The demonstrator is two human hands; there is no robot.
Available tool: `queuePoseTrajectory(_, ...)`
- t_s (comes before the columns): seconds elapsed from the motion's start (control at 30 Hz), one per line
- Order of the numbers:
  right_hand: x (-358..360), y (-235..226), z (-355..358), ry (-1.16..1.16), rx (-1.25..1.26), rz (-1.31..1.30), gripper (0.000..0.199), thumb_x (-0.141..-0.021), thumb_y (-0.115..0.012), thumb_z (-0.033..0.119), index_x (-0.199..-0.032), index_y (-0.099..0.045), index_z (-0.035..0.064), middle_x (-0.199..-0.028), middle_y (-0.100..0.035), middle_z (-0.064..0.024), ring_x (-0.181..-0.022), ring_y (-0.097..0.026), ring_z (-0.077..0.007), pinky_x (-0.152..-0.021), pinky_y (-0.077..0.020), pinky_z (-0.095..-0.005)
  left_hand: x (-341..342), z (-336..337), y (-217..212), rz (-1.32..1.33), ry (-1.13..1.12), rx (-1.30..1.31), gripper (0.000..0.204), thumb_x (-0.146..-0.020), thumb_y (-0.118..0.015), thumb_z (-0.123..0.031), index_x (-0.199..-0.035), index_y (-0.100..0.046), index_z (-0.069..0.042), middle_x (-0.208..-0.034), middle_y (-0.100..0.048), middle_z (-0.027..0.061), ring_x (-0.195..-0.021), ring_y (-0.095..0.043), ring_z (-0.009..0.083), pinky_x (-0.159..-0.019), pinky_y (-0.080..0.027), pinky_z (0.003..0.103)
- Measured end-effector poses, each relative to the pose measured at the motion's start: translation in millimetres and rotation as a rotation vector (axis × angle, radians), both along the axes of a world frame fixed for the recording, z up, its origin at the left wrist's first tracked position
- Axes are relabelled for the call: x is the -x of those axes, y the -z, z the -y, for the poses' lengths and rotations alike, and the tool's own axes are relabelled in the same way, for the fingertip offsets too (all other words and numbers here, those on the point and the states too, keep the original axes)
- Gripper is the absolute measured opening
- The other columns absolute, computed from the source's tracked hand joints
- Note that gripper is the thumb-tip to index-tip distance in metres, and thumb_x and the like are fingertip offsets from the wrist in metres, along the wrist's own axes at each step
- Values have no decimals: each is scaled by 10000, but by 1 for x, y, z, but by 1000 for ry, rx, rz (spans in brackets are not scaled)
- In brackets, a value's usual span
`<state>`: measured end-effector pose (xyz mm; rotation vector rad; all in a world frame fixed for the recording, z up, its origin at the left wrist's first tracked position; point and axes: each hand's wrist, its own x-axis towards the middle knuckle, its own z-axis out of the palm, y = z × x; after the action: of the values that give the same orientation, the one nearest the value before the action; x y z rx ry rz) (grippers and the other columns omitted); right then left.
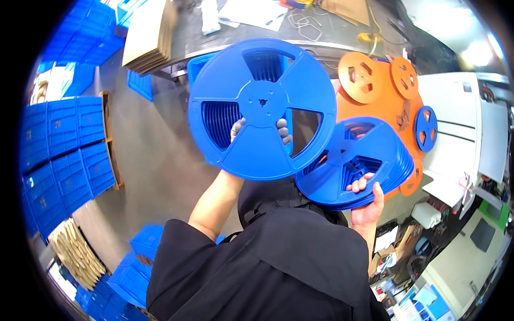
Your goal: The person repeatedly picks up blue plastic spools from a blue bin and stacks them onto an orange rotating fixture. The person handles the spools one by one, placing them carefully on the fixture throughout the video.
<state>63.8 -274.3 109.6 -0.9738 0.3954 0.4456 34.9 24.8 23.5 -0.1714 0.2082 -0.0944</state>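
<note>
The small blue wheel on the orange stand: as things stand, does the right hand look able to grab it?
Probably not: the right hand is gripping the stack of blue reels, and in this view that stack lies between it and the small blue wheel.

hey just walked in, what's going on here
A person is handling two stacks of blue reels. The left hand, partly hidden, grips the nearer stack through its cutouts, with grey-covered fingertips showing. The right hand holds the other stack by its lower right edge, fingers in a cutout. Just beyond that stack is an orange surface with orange discs and a small blue disc around it.
</note>
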Motion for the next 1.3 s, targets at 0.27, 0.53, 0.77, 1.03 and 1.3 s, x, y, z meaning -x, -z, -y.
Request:
queuePoseTrajectory(0.27, -5, 10, 3, -29, -44, -29, 331, -907, -548, 295, -1115, -509, 40, -849, -512, -48, -808, -511, -179, -833, -463, -383, 13, -11, 19, -6, -39, 95, 690, -844, -574, -385, -1314, -413, 94, -1278, -531, 231, -1152, -559, 356, -1121, -347, 419)
queuePoseTrajectory(0.53, -11, 10, -2, 9, 16, -40, 332, -882, -552, 278, -1104, -519, 34, -834, -528, -63, -790, -526, -196, -806, -469, -396, 9, -36, 66, -173, -81, -46, 556, -864, -502, -339, -1246, -518, 66, -1200, -584, 238, -1089, -582, 369, -1062, -398, 474)
queuePoseTrajectory(0.77, -9, 5, 0, 44, 86, -15, 333, -886, -537, 278, -1110, -504, 33, -841, -512, -51, -794, -506, -181, -811, -453, -387, 12, -98, 200, -659, -105, -317, 492, -840, -544, -292, -1196, -569, 47, -1117, -627, 257, -1017, -622, 401, -1012, -442, 498)
queuePoseTrajectory(1.03, -5, 8, 2, 108, 87, -11, 341, -915, -533, 307, -1124, -499, 40, -879, -512, -40, -816, -504, -176, -828, -442, -374, -6, -94, 145, -300, -6, -89, 585, -832, -548, -327, -1264, -522, 68, -1230, -569, 284, -1062, -604, 413, -1025, -435, 486)
queuePoseTrajectory(1.3, -23, 20, -10, 94, 95, -54, 671, -849, -649, 507, -1286, -463, 33, -1064, -556, -62, -937, -543, -201, -921, -436, -380, -47, 2, 21, 241, 262, 414, 714, -806, -581, -326, -1387, -387, 42, -1330, -452, 327, -1070, -560, 426, -1024, -394, 503)
